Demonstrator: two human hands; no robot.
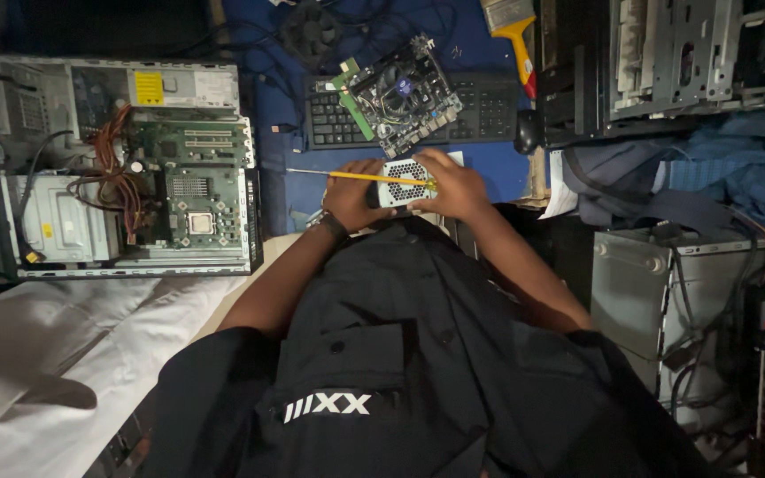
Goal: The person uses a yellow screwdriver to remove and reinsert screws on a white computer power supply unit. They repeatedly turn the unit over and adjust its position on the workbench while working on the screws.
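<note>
My left hand and my right hand both hold a small grey metal box with a perforated grille, close to my chest. A long yellow-handled screwdriver lies across the box, its shaft pointing left, gripped by my right hand together with the box. A dark wristband sits on my left wrist. My black shirt hides the area below the hands.
An open computer case with a green motherboard lies at left. A black keyboard carries a small circuit board with a fan. A yellow-handled brush, a black mouse, metal chassis and another case stand right.
</note>
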